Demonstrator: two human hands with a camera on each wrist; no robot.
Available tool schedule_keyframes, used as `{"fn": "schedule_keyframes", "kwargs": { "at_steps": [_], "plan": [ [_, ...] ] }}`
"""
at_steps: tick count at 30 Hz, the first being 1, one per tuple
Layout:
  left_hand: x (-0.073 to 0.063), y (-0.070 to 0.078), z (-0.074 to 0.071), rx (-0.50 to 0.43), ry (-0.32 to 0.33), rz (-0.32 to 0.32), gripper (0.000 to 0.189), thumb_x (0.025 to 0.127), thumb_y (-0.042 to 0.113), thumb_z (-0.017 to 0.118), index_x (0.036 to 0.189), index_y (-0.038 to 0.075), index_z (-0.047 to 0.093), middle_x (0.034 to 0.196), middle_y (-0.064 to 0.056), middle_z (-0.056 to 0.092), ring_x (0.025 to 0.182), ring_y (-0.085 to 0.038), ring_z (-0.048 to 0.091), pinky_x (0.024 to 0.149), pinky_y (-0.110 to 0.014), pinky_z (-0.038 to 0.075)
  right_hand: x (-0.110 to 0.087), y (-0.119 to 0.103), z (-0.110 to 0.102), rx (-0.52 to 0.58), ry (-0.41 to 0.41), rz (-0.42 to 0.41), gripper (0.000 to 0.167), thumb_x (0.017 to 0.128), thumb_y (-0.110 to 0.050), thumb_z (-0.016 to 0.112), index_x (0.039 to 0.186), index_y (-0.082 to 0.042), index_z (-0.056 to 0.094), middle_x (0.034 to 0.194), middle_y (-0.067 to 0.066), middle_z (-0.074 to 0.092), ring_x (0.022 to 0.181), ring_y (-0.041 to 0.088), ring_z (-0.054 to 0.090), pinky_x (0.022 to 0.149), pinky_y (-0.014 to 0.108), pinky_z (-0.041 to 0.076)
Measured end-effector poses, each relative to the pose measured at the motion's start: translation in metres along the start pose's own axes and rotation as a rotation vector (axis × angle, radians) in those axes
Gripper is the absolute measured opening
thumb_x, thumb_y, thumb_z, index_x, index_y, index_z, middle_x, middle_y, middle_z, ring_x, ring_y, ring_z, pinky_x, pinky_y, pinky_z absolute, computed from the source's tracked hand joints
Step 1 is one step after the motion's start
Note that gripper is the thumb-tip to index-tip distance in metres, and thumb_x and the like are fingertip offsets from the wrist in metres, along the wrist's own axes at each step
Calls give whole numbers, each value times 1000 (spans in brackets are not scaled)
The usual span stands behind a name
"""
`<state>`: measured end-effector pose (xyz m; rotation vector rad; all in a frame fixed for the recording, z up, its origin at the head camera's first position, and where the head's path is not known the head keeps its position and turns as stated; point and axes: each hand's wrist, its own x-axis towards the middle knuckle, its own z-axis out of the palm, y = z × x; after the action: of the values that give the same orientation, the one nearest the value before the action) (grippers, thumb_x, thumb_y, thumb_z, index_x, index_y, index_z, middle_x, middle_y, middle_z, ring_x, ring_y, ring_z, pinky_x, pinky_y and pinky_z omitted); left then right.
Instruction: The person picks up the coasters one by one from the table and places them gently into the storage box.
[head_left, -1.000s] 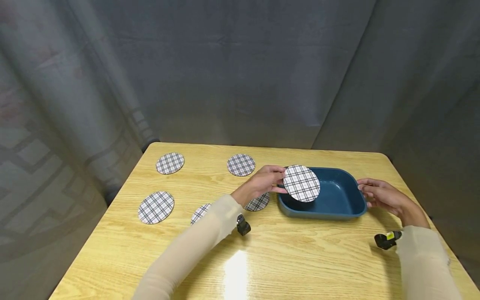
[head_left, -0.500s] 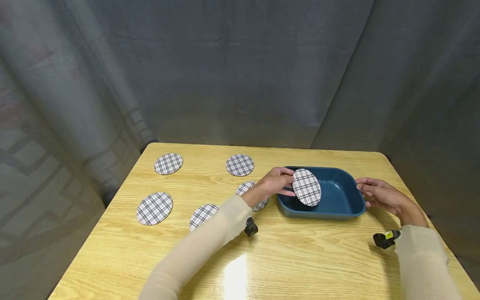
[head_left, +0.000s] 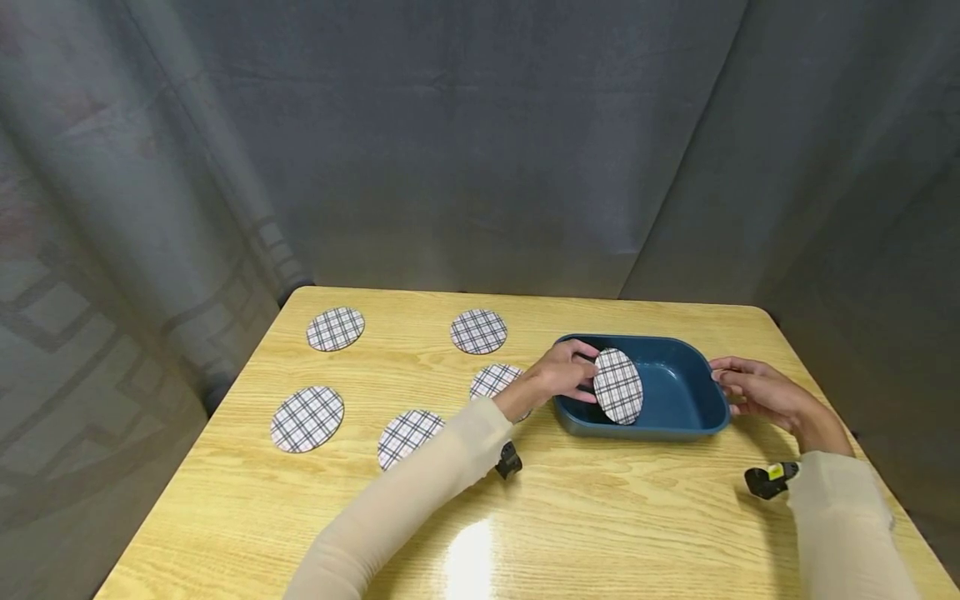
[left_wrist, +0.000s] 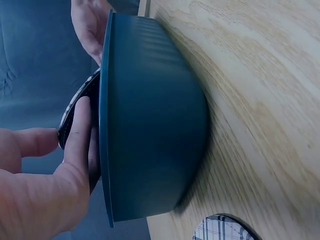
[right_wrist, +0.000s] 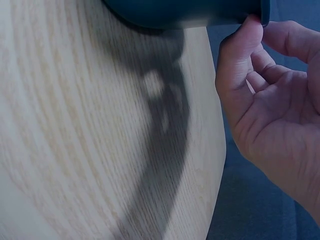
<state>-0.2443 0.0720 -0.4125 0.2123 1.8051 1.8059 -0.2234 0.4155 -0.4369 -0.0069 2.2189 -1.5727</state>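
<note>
In the head view, my left hand [head_left: 558, 371] pinches a round plaid coaster [head_left: 618, 387] by its left edge. The coaster tilts over the left part of a dark blue rectangular tub [head_left: 678, 396]. From the left wrist, the thumb and fingers [left_wrist: 77, 132] show on either side of the coaster [left_wrist: 75, 100], right at the tub's rim. At the tub's other end, my right hand [head_left: 761, 387] pinches the rim between thumb and finger; the right wrist view shows this hand [right_wrist: 272, 95] close up at the tub's corner [right_wrist: 195, 11].
On the wooden table [head_left: 600, 517] lie several matching coasters: one at the far left [head_left: 336, 328], one at the back middle [head_left: 478, 331], one nearer left [head_left: 307, 419]. Another coaster [head_left: 405, 435] and a further coaster [head_left: 491, 381] are partly covered by the left arm. Grey curtains [head_left: 480, 150] surround the table.
My left hand has moved right and lower with the coaster, which now tilts more steeply and sits deeper over the tub. The right hand stays at the rim.
</note>
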Motion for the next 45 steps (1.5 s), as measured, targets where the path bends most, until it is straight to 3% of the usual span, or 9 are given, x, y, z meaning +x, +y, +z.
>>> {"fn": "schedule_keyframes", "kwargs": {
  "at_steps": [9, 21, 27, 34, 39, 45],
  "plan": [
    [1, -1, 5, 65, -3, 14, 30, 99, -4, 52, 129, -3, 51, 109, -18, 67, 93, -30, 70, 76, -38, 62, -2, -1, 0, -2, 7, -2, 14, 107, -17, 47, 116, -15, 57, 92, -6, 60, 81, 11, 57, 69, 29, 57],
    [-2, -4, 7, 153, 44, 40, 29, 97, -5, 54, 126, 0, 54, 100, -13, 67, 79, -19, 64, 69, -35, 63, -2, 1, 3, 13, 5, -18, 14, 107, -17, 47, 115, -19, 58, 92, -6, 61, 81, 10, 58, 68, 30, 57],
    [-4, 2, 4, 204, 69, 68, 28, 97, -4, 54, 124, 0, 57, 97, -11, 64, 84, -20, 65, 69, -32, 62, -2, 1, 2, 10, 0, -15, 14, 107, -17, 47, 116, -18, 57, 92, -6, 61, 82, 10, 59, 70, 30, 58],
    [-12, 11, -10, 402, 82, 130, 37, 101, 9, 54, 137, 1, 53, 110, -13, 67, 93, -27, 70, 75, -32, 61, -3, 0, 1, -7, -1, -23, 15, 107, -18, 46, 116, -21, 58, 92, -6, 61, 82, 11, 59, 71, 30, 58],
    [-18, 17, -25, 458, 119, 184, 37, 103, 16, 52, 139, 6, 53, 116, -12, 66, 102, -33, 68, 77, -32, 61, -3, 0, 1, 7, -2, -19, 15, 107, -17, 45, 116, -19, 57, 93, -6, 61, 82, 11, 59, 70, 30, 58],
    [-21, 18, -49, 617, 223, 249, 31, 100, 17, 52, 129, 10, 61, 110, -7, 69, 92, -22, 69, 76, -28, 56, -2, 1, 2, 10, -3, -15, 14, 107, -16, 46, 116, -19, 57, 92, -5, 60, 81, 11, 58, 70, 30, 58]
  ]
}}
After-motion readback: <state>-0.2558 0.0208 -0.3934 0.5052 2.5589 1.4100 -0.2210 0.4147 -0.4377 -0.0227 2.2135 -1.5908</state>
